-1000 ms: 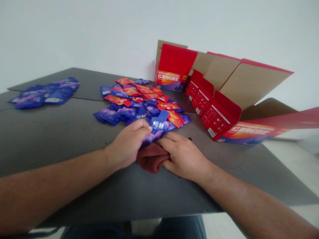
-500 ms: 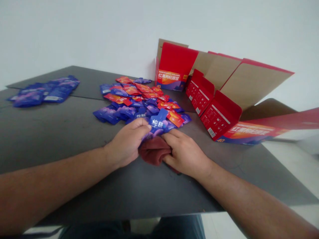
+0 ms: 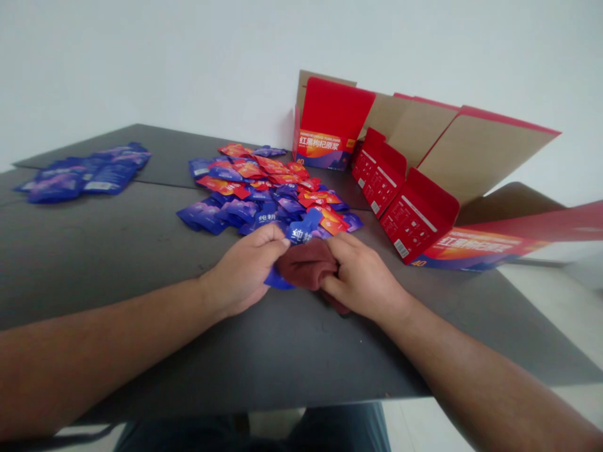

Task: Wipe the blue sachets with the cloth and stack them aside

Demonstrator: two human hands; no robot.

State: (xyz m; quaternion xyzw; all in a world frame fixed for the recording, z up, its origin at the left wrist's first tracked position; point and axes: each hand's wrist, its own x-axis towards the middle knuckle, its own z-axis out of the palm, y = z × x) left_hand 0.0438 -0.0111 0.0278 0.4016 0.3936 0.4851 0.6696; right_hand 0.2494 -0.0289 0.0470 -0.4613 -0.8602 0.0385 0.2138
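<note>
My left hand point(image 3: 247, 267) pinches a blue pouch point(image 3: 299, 228) by its left edge, thumb on top. In my right hand point(image 3: 362, 273) is a bunched brown cloth point(image 3: 308, 263), which lies over the middle of the pouch. The pouch's top with white lettering shows above the cloth, and a blue corner shows below it. Just beyond both hands spreads a pile of blue and red pouches point(image 3: 257, 194) on the dark grey table point(image 3: 264, 351).
Farther left lies a group of blue pouches point(image 3: 89, 171). Open red cartons stand to the right: one front panel point(image 3: 325, 149) faces me at the back, and a nearer carton point(image 3: 475, 250) has its flaps raised. A white wall point(image 3: 211, 63) rises behind the table.
My right hand has moved the brown cloth up over the pouch, covering part of its lettering; the pouch's lower corner now shows. My left hand keeps its grip in nearly the same place.
</note>
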